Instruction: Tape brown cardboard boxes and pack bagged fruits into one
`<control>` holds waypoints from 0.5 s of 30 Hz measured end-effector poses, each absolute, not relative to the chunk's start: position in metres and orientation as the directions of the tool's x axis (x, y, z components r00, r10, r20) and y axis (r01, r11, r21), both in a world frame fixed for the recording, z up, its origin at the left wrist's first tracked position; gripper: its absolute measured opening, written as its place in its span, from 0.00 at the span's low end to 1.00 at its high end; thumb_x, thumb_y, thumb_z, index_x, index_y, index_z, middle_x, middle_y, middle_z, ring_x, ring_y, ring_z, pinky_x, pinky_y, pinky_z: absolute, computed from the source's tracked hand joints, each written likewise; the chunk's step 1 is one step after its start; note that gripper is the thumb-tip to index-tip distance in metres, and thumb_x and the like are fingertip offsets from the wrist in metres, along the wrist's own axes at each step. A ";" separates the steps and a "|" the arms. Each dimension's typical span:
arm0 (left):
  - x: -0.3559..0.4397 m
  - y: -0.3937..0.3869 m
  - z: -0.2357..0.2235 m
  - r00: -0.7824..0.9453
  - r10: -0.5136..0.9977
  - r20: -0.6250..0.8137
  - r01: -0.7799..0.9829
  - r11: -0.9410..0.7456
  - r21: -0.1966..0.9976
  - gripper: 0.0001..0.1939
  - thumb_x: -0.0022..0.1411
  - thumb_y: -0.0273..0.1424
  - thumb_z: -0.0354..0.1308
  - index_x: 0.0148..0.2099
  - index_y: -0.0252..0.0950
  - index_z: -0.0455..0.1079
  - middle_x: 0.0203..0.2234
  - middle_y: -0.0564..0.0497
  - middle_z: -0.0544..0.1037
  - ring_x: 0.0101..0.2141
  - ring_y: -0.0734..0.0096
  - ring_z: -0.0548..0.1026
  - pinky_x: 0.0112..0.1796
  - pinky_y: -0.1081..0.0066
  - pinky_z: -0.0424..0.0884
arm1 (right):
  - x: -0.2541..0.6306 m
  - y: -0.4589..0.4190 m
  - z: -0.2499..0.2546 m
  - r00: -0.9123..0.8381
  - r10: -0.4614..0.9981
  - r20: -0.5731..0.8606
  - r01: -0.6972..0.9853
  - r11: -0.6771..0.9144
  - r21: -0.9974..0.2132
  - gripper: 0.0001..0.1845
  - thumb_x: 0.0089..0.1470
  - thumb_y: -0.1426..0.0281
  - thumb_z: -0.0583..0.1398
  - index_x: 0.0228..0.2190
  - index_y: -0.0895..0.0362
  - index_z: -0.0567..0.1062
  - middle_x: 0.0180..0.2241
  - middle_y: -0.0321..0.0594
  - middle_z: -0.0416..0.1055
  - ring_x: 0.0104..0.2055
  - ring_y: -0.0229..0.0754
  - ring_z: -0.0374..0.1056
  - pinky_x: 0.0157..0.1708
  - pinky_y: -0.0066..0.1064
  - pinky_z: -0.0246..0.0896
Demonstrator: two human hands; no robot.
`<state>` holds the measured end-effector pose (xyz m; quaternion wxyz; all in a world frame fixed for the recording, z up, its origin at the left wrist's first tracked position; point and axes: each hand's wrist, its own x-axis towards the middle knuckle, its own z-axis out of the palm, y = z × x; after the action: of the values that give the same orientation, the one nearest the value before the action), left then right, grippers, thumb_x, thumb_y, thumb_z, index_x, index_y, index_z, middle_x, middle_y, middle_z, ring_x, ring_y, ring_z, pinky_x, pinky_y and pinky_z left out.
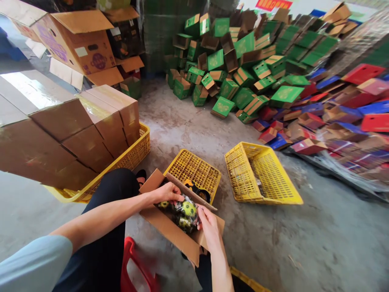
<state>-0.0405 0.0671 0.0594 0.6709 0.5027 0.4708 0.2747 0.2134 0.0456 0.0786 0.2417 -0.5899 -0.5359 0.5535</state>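
Observation:
An open cardboard box (170, 223) stands in front of me, its flaps spread outward. Inside lie several yellow-green balls with dark spots, wrapped in clear plastic. One plastic-wrapped ball (189, 208) is between my hands at the top of the box. My left hand (170, 193) pinches the wrapping at its upper left, fingers closed. At its right side, my right hand (207, 221) has thumb and fingers closed on the plastic edge. Just beyond the box, a yellow and black tape dispenser (199, 191) rests on a yellow crate (194, 167), partly hidden by a flap.
Taped cardboard cartons (82, 121) fill a long yellow crate on the left. A tilted yellow basket (261, 174) sits to the right. Piles of green boxes (225, 85) and red and blue boxes (334, 117) lie behind. Near my legs is a red stool (136, 263).

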 end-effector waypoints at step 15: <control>-0.046 0.041 0.021 0.392 0.820 -0.418 0.864 -0.171 0.474 0.35 0.51 0.28 0.72 0.60 0.21 0.70 0.41 0.25 0.81 0.44 0.34 0.81 0.46 0.51 0.76 | 0.220 0.049 0.073 -0.075 0.985 -0.154 0.716 -0.055 -0.696 0.29 0.57 0.49 0.54 0.48 0.54 0.81 0.51 0.51 0.80 0.54 0.60 0.75 0.60 0.52 0.64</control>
<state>-0.0463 0.0408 0.0211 0.3338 0.7644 0.5506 -0.0331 0.2199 0.0488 0.0729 0.2057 -0.6483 -0.6560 0.3271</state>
